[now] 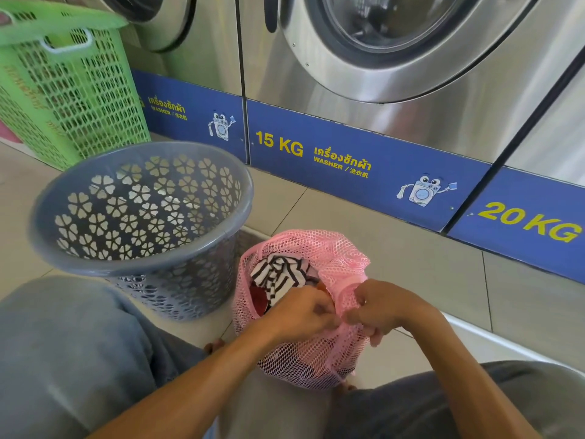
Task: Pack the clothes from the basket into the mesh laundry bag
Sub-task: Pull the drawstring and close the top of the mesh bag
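The pink mesh laundry bag stands on the tiled floor between my knees, just right of the grey basket. It bulges with clothes: a black-and-white striped garment sits on top in the mouth, with something red beneath it and a sliver of orange at the rim, too small to name.

My left hand and my right hand meet at the near edge of the bag's mouth. Both sets of fingers are curled tight, pinching the pink netting at the rim; I cannot make out whether a drawstring lies between them.

The grey basket stands with its opening tipped toward me, and as much of its inside as I can see, the flower-cut walls and part of the bottom, holds no clothing. So I judge the packing itself to be done or nearly so. What seems left is to gather the mouth and close the bag, since the striped garment is uncovered at the opening.

Farther out, a green lattice basket stands behind the grey one on the left. Steel front-loading washers line the back, their blue base panels marked 15 KG and 20 KG.
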A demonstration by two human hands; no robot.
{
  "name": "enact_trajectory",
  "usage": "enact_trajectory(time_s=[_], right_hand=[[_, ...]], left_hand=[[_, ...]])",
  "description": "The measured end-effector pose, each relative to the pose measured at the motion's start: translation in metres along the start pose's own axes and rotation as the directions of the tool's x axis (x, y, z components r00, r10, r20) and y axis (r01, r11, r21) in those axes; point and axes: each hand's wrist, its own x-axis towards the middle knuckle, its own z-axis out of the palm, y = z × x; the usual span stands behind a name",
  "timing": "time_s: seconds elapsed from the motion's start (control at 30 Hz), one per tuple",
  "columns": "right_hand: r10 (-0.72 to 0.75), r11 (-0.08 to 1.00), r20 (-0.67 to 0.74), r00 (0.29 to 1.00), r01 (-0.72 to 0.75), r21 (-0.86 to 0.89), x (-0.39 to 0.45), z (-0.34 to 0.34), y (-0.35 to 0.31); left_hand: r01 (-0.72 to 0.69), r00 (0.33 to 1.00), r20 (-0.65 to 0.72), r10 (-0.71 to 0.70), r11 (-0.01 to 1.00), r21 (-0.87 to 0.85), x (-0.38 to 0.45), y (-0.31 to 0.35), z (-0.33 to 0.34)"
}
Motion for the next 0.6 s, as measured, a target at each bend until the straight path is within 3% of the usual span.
enact_trajectory(time_s=[0.3,0.4,0.5,0.6], right_hand=[[-0.075,0.997,-0.062,0.995,0.073,-0.022,0.005,0.006,-0.001],[-0.129,0.991,-0.209,0.969,0.131,-0.004,0.007,0.01,-0.001],[-0.181,0.98,-0.265,0.947,0.196,0.03,0.009,0.012,-0.003],[-0.214,0.976,-0.386,0.897,0.21,-0.053,0.014,0.015,-0.005]], left_hand=[[-0.019,1.0,0.018,0.016,0.992,0.123,-0.005,-0.002,0.002],[-0.021,0.999,-0.044,0.028,0.989,0.147,-0.005,-0.001,0.006],[-0.012,0.996,-0.082,0.027,0.983,0.186,-0.006,-0.002,0.01],[-0.01,0.992,-0.119,0.039,0.972,0.234,-0.005,-0.004,0.012]])
